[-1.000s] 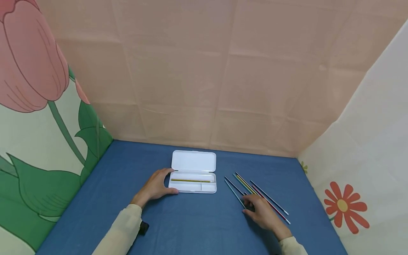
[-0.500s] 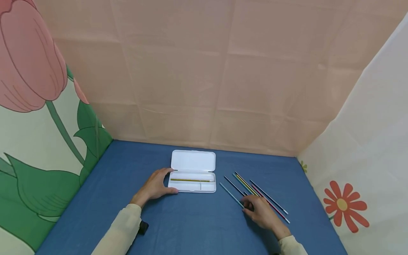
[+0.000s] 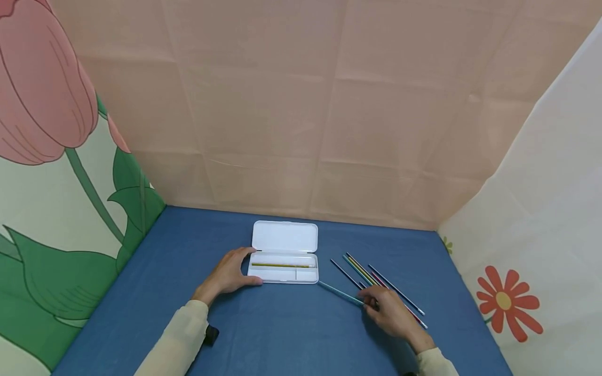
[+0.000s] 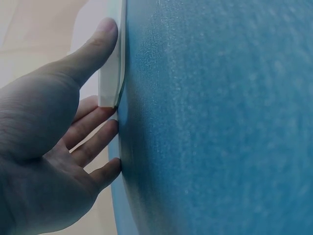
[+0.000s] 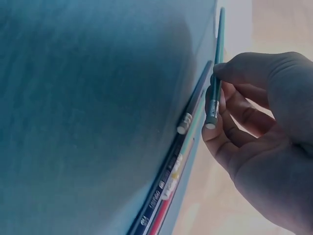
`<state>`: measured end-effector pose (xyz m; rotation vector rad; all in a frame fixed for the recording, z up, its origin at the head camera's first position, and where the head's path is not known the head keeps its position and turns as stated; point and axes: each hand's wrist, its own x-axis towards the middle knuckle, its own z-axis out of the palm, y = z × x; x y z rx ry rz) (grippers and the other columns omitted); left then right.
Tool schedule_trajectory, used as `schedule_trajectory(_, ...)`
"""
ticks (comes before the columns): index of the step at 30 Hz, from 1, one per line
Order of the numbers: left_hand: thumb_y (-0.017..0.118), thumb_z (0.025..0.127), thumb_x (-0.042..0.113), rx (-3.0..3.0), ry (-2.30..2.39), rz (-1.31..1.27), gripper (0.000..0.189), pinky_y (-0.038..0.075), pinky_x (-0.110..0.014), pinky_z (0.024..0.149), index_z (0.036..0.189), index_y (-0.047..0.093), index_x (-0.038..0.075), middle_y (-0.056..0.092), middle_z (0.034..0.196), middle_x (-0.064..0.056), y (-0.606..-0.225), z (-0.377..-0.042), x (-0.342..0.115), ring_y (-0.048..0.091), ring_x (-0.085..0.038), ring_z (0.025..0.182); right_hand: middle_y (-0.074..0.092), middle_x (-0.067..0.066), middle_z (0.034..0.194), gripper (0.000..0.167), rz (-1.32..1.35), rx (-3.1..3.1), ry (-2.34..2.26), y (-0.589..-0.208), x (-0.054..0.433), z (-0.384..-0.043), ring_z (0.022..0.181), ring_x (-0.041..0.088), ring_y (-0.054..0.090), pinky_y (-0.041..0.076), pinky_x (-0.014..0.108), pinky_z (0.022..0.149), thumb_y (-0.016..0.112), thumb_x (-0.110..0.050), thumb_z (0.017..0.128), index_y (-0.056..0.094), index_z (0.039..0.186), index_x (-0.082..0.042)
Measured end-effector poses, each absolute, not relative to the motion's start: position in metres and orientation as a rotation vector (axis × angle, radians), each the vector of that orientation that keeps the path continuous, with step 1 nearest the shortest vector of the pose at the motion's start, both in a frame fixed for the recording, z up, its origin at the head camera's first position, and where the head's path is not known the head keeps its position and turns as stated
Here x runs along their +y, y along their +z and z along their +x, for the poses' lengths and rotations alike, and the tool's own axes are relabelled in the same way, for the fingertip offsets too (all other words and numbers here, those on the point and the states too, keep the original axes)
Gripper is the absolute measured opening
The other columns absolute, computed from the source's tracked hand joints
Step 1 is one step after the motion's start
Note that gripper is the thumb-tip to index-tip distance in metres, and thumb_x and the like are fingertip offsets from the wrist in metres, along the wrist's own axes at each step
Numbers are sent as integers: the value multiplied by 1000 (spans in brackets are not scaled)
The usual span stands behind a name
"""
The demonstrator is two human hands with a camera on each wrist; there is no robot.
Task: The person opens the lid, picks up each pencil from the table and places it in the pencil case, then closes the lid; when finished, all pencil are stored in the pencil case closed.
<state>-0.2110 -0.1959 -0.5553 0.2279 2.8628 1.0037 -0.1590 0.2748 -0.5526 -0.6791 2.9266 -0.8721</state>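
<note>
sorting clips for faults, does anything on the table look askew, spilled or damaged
Nothing looks spilled or visibly damaged. The loose pencils are merely untidy: they lie slanted and bunched to the right of the open white case, in contrast with the yellow pencil lying straight inside it.

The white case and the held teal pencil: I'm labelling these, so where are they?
White case [image 3: 285, 236]: head view, inside of its open lid.
Teal pencil [image 5: 219, 45]: right wrist view, on its shaft.

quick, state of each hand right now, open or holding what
Left hand: holding the white case by its left end.
Right hand: closed, pinching a teal pencil.
</note>
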Motion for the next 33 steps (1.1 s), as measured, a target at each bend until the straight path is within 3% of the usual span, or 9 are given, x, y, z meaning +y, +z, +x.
schedule_trajectory(7,100,86,44,2868,995,222,98,43,-73,128,164,55,5,54,170,-26,-555,-211,-196,51,-52,157,72,-5,96,21,-908,3011,-886,-548,280,-158,84,-2,59,52,23,70,80,7,97,83,113,-7)
schedule_trajectory(14,100,86,42,2874,997,229,97,43,-73,128,163,55,4,55,169,-27,-555,-211,-196,52,-52,156,72,-5,101,21,-867,2962,-925,-543,280,-162,87,-3,58,52,24,72,77,6,101,83,115,-8)
schedule_trajectory(23,100,87,43,2868,1005,235,97,44,-73,128,163,55,5,54,170,-26,-554,-210,-196,52,-52,156,78,7,112,21,-895,2930,-910,-530,265,-174,93,2,64,58,27,76,72,4,106,82,121,-8)
schedule_trajectory(33,100,87,43,2863,1007,223,97,43,-73,129,164,55,5,53,171,-26,-554,-209,-195,51,-52,157,79,4,106,22,-959,2999,-879,-524,235,-194,93,6,67,60,29,80,76,2,103,84,118,-11)
